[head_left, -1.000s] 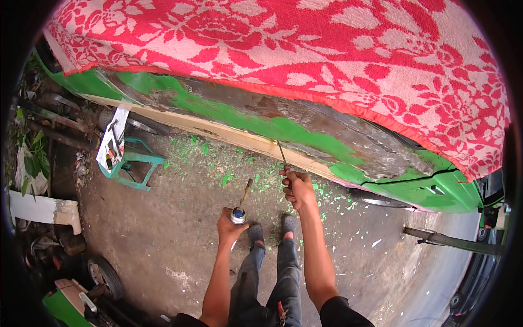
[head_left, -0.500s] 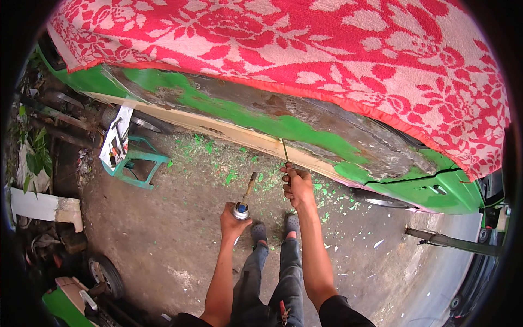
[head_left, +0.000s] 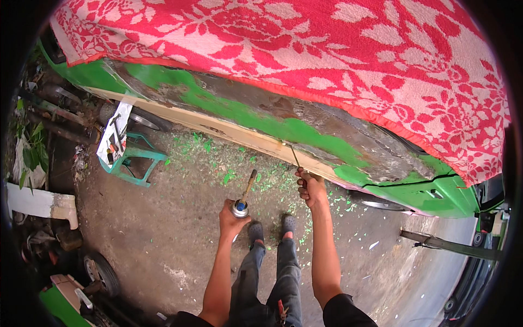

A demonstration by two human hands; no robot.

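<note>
In front of me is a green car side panel (head_left: 256, 121) with bare, scraped grey-brown patches and a beige strip (head_left: 201, 123) along its lower part. My right hand (head_left: 312, 188) is closed around a slim, long-shafted metal tool (head_left: 296, 157). Its tip meets the panel near the top of the beige strip; the handle is mostly hidden in my fingers. Lower and to the left, my left hand (head_left: 230, 219) grips a gas torch by its round canister (head_left: 239, 208). The torch's brass-coloured tube (head_left: 249, 186) points away toward the car. No flame is visible.
A red-and-pink floral blanket (head_left: 327, 49) covers the car's upper part. At left a teal stool (head_left: 144, 165) stands beside a white sheet (head_left: 121, 122) bearing tools. Green paint chips (head_left: 227, 178) litter the concrete. A loose tyre (head_left: 102, 275) lies lower left; a metal beam (head_left: 452, 244) juts in at right.
My right hand has shifted right and slightly down, and the tool slants more, its tip still near the panel's lower edge. My left hand holds the torch almost where it was.
</note>
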